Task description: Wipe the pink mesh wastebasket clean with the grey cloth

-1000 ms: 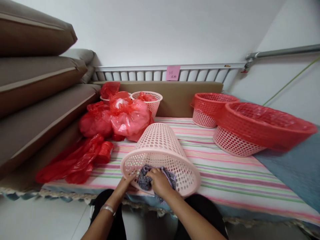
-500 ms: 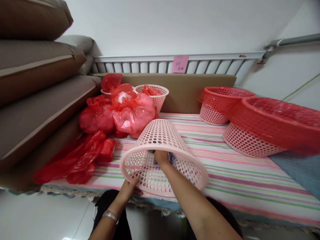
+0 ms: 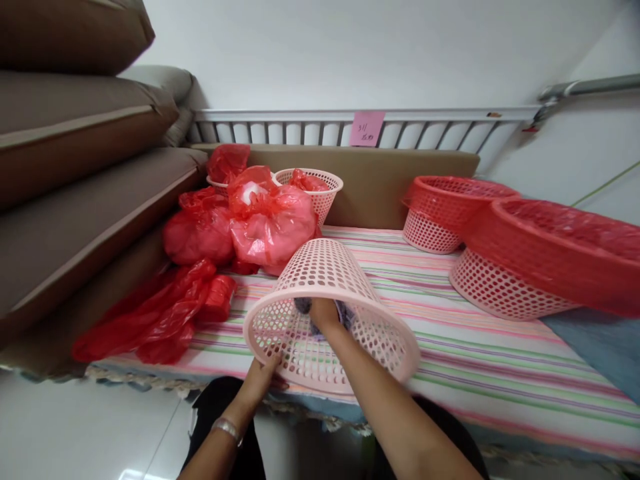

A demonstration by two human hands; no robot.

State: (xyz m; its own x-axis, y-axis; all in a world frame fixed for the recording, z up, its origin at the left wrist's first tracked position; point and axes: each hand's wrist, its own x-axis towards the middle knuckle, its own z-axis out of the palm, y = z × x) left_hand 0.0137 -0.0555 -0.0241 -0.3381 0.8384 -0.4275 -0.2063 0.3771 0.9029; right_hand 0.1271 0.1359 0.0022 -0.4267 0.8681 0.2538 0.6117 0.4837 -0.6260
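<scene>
A pink plastic basket [image 3: 335, 270] with a perforated wall lies on its side on the striped cloth, its mouth toward me. My left hand [image 3: 270, 369] grips the lower left of the rim, thumb inside and the other fingers partly hidden beneath. Deep inside the basket, my right hand [image 3: 324, 313] is closed on a grey-purple cloth [image 3: 346, 316], which touches the inner wall. Part of that cloth sticks out on both sides of the hand.
Filled red plastic bags [image 3: 273, 230] and a white-pink basket [image 3: 327, 193] stand at the back left. A roll of red bags [image 3: 219, 298] lies nearer. Two bag-lined baskets [image 3: 505, 287] are on the right. Stacked brown cushions [image 3: 100, 180] rise at the left.
The view has shifted slightly, so everything appears a little farther right. Both hands keep their places at the basket, the right one still inside with the cloth.
</scene>
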